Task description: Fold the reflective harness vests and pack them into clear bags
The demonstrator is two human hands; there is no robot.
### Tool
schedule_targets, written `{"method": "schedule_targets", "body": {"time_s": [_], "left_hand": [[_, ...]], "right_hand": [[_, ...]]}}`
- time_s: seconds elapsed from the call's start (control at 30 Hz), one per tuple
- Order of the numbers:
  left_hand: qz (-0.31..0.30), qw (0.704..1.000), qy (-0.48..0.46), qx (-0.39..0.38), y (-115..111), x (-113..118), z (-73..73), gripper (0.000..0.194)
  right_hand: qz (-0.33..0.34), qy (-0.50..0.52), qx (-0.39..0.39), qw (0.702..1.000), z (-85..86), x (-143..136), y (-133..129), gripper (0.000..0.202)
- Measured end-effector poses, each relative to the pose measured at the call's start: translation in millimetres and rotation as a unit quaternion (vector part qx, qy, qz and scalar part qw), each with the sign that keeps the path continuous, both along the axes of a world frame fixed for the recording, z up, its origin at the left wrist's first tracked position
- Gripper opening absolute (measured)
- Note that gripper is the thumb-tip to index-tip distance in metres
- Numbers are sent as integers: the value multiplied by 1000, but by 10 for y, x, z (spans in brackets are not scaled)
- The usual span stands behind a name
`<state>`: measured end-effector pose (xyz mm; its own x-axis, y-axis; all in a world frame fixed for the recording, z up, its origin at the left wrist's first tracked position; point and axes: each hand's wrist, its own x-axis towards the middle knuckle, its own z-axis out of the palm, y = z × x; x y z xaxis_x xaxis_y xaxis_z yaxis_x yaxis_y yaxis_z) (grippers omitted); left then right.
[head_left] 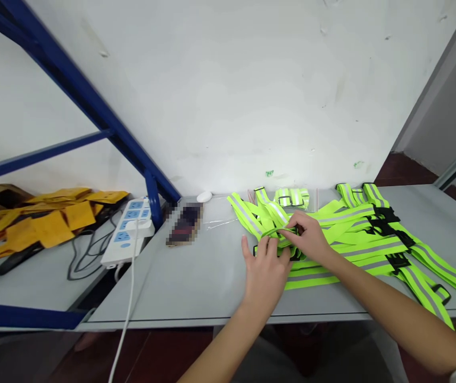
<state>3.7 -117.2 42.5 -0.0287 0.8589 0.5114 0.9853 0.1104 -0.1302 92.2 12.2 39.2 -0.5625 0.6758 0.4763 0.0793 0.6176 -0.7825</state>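
Note:
A heap of neon-yellow reflective straps point(355, 250) with grey stripes and black buckles lies on the grey table. My right hand point(311, 236) pinches a strap at the left end of this heap, thumb and forefinger closed on it. From the near side, my left hand point(265, 274) curls its fingers over the same bundle, with its thumb sticking out to the left. Loose strap ends point(247, 215) fan out just beyond my fingers. Behind them rests a folded reflective strap point(291, 198) in what looks like a clear bag. My fingers hide part of the held strap.
A blurred-out phone-like object point(185, 223) and a white oval object point(204, 197) lie to the left. Farther left are a white power strip point(127, 231) with a hanging cable, blue frame bars point(92, 96) and yellow packets point(52, 221). A white wall point(231, 96) rises behind the table.

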Motion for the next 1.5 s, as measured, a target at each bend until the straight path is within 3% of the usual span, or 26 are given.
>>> {"method": "schedule_targets", "body": {"time_s": [0.13, 0.3, 0.57, 0.73, 0.8, 0.87, 1.03, 1.23, 1.4, 1.5], "left_hand": [[-9, 1000, -12, -8, 23, -33, -19, 5], [-22, 999, -7, 46, 45, -108, -92, 17], [1, 993, -54, 109, 92, -180, -199, 39], [11, 993, -93, 79, 72, -198, -203, 30], [-1, 992, -100, 79, 66, -226, -211, 27], [-14, 990, -105, 93, 63, -257, -219, 24], [-28, 980, -144, 135, 56, -319, -248, 17], [-98, 953, -271, 95, 50, -406, -345, 21], [-110, 952, -277, 71, 63, -441, -352, 29], [-119, 949, -285, 55, 73, -456, -317, 30]], "right_hand": [[13, 8, 42, 999, -24, 21, 40, 20], [38, 4, 116, 993, -36, 128, 162, 22], [50, -70, 94, 992, 51, 234, 61, 27], [130, -161, 119, 971, 94, 340, -13, 19], [144, -212, 126, 958, 88, 373, -3, 32], [141, -255, 134, 947, 62, 387, 20, 41], [130, -256, 171, 943, -6, 369, 71, 12], [99, -238, 234, 938, -43, 328, 96, 18], [90, -216, 171, 957, -131, 304, 128, 21], [95, -220, 119, 963, -160, 301, 130, 43]]}}
